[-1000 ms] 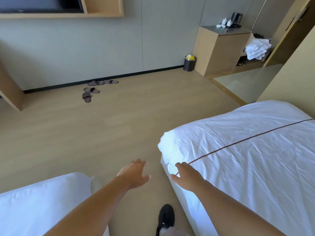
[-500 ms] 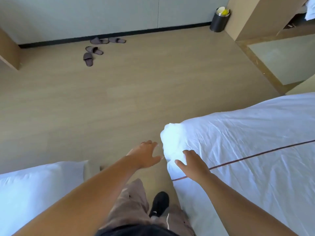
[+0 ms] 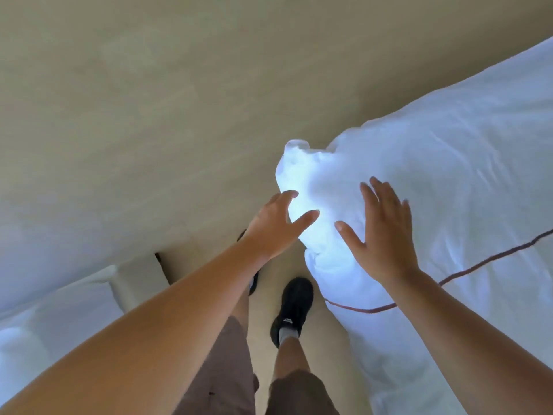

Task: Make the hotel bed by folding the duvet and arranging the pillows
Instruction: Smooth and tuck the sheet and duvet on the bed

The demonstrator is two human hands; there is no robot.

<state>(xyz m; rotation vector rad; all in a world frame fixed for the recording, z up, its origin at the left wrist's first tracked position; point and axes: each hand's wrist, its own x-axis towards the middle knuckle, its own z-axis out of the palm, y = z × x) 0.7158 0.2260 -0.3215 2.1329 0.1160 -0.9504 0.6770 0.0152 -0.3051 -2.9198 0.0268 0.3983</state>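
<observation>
Both hands have reached the duvet corner (image 3: 302,172): left hand (image 3: 278,227) cups it loosely, right hand (image 3: 381,235) lies flat, fingers spread, so folding looks ready to start

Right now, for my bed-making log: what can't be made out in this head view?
Head view, pillows: none visible; the duvet runs off the right edge.
Head view, duvet corner: glare whitens it, so whether the left hand touches it is unclear.
Head view, left shoe: mostly hidden behind the left forearm.
</observation>
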